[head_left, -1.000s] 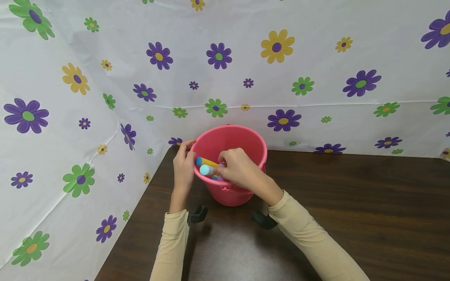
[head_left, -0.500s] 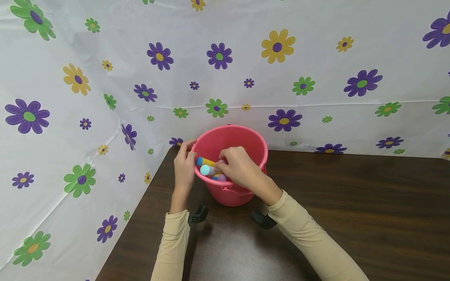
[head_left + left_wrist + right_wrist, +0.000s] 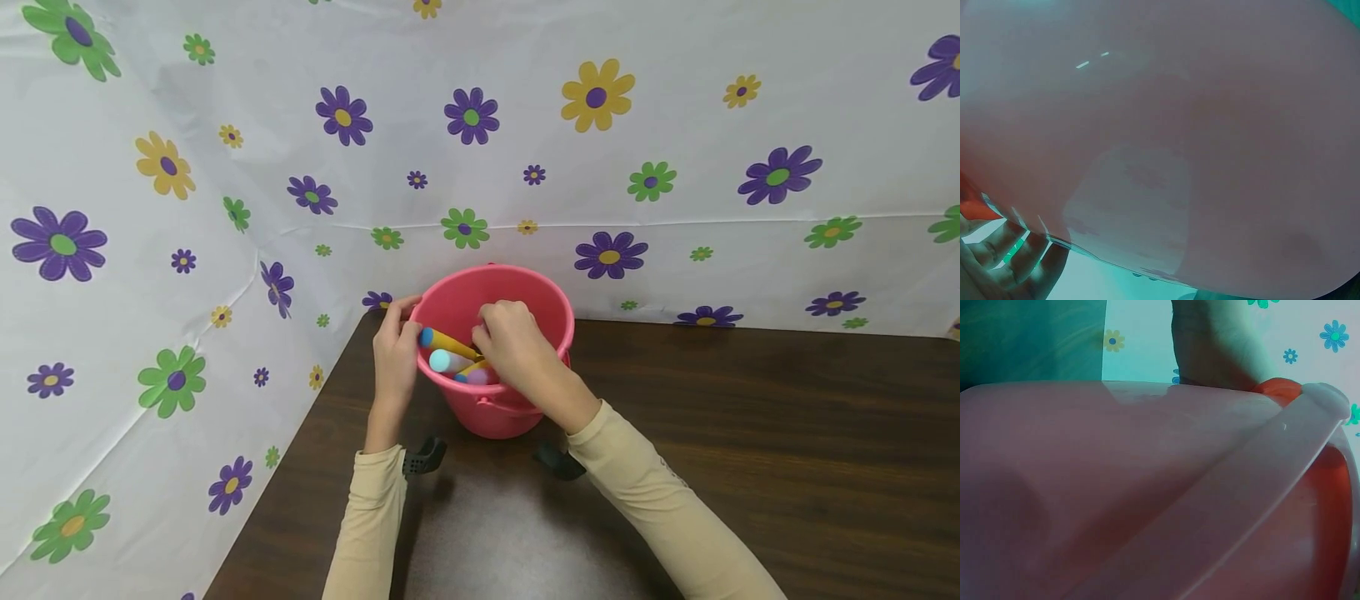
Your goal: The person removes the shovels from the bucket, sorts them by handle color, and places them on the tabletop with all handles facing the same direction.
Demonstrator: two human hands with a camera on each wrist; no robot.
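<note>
A pink bucket [image 3: 495, 417] stands on the dark wooden table. My left hand [image 3: 395, 354] grips its left rim, thumb at the edge and fingers along the outside wall; in the left wrist view those fingers [image 3: 1013, 256] bend against the bucket. My right hand [image 3: 517, 346] reaches down into the bucket with bent fingers. Its fingertips are partly hidden, so whether they pinch anything cannot be told. Beside them lie thick marker-like sticks: a yellow one with a blue end [image 3: 444, 340], one with a pale aqua end [image 3: 448, 361] and one with a purple end [image 3: 480, 377].
A white sheet [image 3: 525, 196] printed with flowers hangs behind and to the left of the table [image 3: 750, 442]. The bucket's pink handle [image 3: 1229, 506] hangs down its near side. Dark wrist mounts [image 3: 424, 457] sit on both wrists.
My right hand has shifted slightly up and right inside the bucket. The sticks lie differently, showing more of the yellow one and the purple end lower down. My left hand keeps its hold.
</note>
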